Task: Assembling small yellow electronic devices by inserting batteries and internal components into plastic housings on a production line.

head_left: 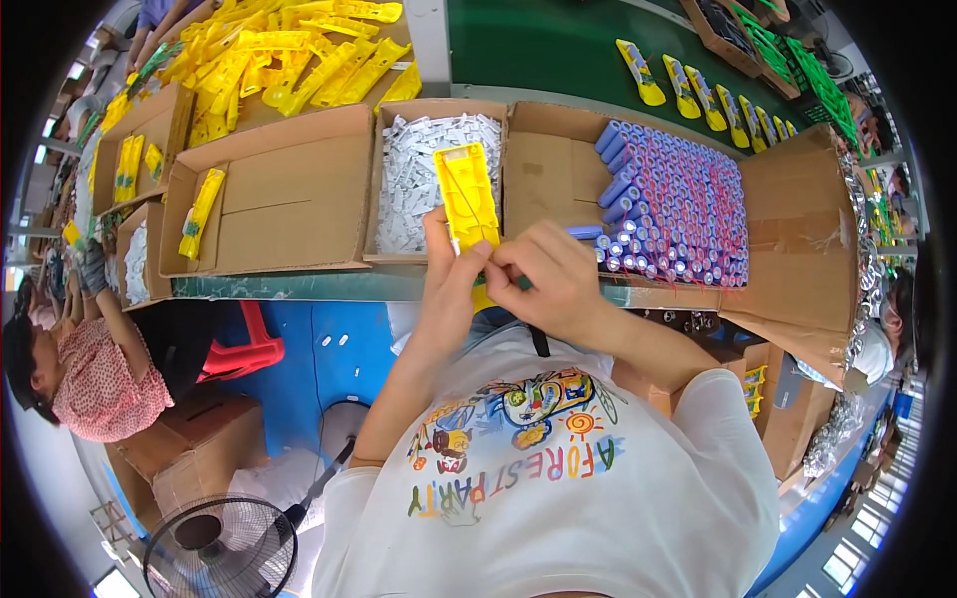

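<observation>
A long yellow plastic shell [467, 179] is held upright in front of my chest, its hollow ribbed inside showing and a thin dark wire lying in it. My left hand [447, 289] grips the shell's lower part, thumb along its edge. Close against it, my right hand [553, 274] is closed, thumb and forefinger pinched together at the shell's lower end. Whatever sits between those fingertips is too small to make out. Behind the shell stands a cardboard box of small white plastic pieces [409, 179].
To the right, a carton [548, 149] holds stacked purple battery cells [678, 209]. At left, another carton [289, 224] contains one yellow shell [202, 214]. Yellow shells [289, 60] are heaped beyond. Several lie on the green belt [538, 50]. A co-worker [110, 379] sits left; a fan [219, 548] stands nearby.
</observation>
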Demonstrator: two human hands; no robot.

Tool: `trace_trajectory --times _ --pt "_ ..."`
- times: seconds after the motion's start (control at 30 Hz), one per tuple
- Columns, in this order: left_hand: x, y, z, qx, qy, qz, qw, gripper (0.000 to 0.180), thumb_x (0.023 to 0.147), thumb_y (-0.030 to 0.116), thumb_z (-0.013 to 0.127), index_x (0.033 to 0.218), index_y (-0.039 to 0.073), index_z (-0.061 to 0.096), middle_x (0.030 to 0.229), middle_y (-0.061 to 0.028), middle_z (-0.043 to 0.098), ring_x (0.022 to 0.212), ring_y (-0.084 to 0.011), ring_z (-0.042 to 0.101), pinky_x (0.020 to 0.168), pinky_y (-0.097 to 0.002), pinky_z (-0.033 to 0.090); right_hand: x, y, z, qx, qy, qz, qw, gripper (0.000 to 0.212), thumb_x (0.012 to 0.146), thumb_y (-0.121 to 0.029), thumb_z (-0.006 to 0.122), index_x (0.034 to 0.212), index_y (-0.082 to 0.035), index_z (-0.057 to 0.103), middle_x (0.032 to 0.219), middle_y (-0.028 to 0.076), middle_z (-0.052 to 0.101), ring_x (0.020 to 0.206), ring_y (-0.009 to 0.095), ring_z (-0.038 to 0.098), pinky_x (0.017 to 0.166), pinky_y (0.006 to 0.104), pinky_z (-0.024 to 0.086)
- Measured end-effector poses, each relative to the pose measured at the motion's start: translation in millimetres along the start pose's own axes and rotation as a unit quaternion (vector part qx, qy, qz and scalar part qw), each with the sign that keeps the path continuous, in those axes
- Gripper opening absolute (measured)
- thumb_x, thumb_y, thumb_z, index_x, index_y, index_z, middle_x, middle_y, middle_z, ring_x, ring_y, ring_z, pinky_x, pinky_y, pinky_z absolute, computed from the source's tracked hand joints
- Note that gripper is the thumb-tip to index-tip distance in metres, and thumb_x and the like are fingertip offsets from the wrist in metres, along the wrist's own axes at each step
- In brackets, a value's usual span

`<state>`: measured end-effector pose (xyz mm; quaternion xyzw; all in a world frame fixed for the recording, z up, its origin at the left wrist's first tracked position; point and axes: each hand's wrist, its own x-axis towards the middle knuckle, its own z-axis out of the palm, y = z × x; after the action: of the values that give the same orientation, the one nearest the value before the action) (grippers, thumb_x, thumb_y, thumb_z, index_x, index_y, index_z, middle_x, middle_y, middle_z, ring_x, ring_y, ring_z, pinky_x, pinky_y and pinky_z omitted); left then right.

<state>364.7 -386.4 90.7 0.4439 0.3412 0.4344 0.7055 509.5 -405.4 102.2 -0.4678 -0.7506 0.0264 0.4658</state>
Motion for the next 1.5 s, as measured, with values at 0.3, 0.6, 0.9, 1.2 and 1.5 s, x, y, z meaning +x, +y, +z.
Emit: trace_trajectory --times 0.3,0.6,0.9,1.2,1.5 --pt "-2.0 -0.6 5.7 -0.008 0.002 0.057 0.998 0.030 0.092 0.001 0.038 0.120 0.005 0.028 0.093 -0.0126 0.056 0.071 -0.0185 0.059 0.065 -0.0315 0.052 38.9 116.4 -37.6 -0.167 -0.598 0.063 0.781 0.030 0.068 -0.019 0.072 0.094 -0.006 0.064 0.092 0.012 0.064 0.083 0.031 0.062 0.067 0.0416 0.051" --pt "-8.0 -19.9 11.5 0.066 -0.019 0.042 0.997 0.035 0.091 0.001 0.032 0.126 0.003 0.029 0.097 -0.0127 0.054 0.067 -0.0191 0.059 0.061 -0.0320 0.053 41.3 44.4 -26.6 0.317 -0.169 0.284 0.889 0.011 0.087 -0.006 0.064 0.095 -0.001 0.060 0.082 0.002 0.063 0.077 0.009 0.064 0.066 0.0243 0.055" --pt "-1.8 -18.6 5.7 0.199 0.022 0.074 0.977 0.038 0.091 0.000 0.039 0.128 0.000 0.031 0.105 -0.0156 0.057 0.075 -0.0179 0.063 0.067 -0.0304 0.054 43.3 27.7 -22.7 0.354 -0.224 0.411 0.810 0.016 0.087 -0.013 0.067 0.096 -0.002 0.059 0.080 0.001 0.063 0.069 0.005 0.061 0.060 0.0203 0.053" --pt "2.0 -27.6 -0.2 0.370 0.081 0.191 0.906 0.063 0.086 -0.002 0.047 0.142 -0.002 0.018 0.111 -0.0266 0.055 0.092 -0.0347 0.061 0.078 -0.0406 0.050 49.4 30.3 -23.0 0.262 -0.267 0.361 0.854 0.016 0.083 -0.011 0.068 0.085 0.001 0.057 0.069 0.001 0.061 0.063 0.005 0.059 0.057 0.0185 0.049" --pt "-4.2 -19.8 -1.3 0.269 0.030 0.099 0.958 0.059 0.090 -0.005 0.036 0.143 0.000 0.013 0.102 -0.0151 0.054 0.077 -0.0177 0.060 0.067 -0.0306 0.051 49.8 30.9 -5.3 0.246 -0.295 0.377 0.843 0.025 0.085 -0.019 0.071 0.077 -0.002 0.055 0.065 -0.002 0.057 0.058 0.002 0.053 0.050 0.0190 0.043"
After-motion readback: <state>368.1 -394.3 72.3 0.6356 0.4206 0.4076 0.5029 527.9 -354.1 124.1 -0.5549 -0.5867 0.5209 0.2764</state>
